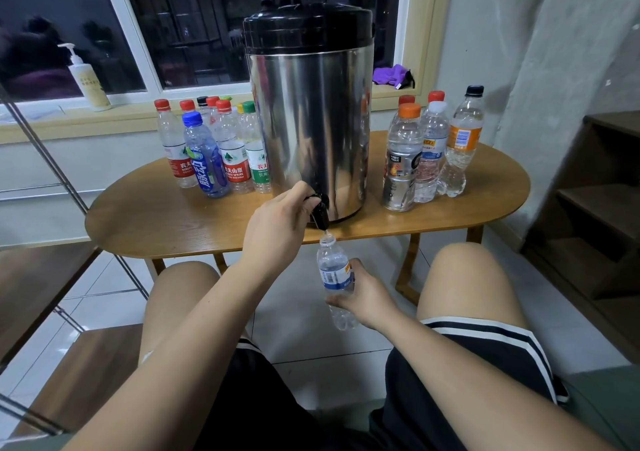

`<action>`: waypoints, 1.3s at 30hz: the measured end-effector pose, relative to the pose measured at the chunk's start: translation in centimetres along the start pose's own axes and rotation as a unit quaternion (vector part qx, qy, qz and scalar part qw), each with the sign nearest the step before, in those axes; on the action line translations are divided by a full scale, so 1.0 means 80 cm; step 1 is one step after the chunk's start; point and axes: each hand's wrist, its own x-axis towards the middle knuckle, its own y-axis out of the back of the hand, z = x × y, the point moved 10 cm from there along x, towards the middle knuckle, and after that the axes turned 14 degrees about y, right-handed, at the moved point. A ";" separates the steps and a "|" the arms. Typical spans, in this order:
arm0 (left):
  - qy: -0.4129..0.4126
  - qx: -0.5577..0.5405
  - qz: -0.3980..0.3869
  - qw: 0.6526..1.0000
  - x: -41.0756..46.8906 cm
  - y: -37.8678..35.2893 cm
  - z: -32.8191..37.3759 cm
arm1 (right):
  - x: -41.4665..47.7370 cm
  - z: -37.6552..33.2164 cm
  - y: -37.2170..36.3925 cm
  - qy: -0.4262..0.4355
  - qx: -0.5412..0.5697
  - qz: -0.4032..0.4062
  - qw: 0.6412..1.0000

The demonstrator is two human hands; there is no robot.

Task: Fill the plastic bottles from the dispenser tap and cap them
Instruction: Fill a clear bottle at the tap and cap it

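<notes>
On leftmost red-capped bottle [180,166], red label: 农夫, rest turned away. On neighbouring bottle [236,170], red label: 夫山泉, with SPRING in small capitals beneath; first character hidden. On blue bottle [207,170]: 脉动, large white characters down the side. On green-label bottle [260,170]: 农夫, then 饮用 below, cut off by the dispenser [311,121]. On orange-capped bottle [398,170]: a 9 low on the label, other print too small. On uncapped bottle [337,279] under the tap [320,208]: barcode only, lettering illegible. On pump bottle [90,85] on the sill [52,118]: print not legible.
</notes>
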 end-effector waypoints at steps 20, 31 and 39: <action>0.004 -0.006 -0.006 1.000 0.002 -0.003 -0.004 | 0.000 0.001 0.000 0.007 0.012 0.008 1.000; 0.002 -0.013 -0.008 1.000 0.001 -0.003 -0.003 | 0.000 0.001 0.000 0.006 0.019 0.007 1.000; 0.002 -0.010 -0.008 1.000 0.001 -0.002 -0.002 | 0.000 0.000 0.001 0.007 0.020 0.012 1.000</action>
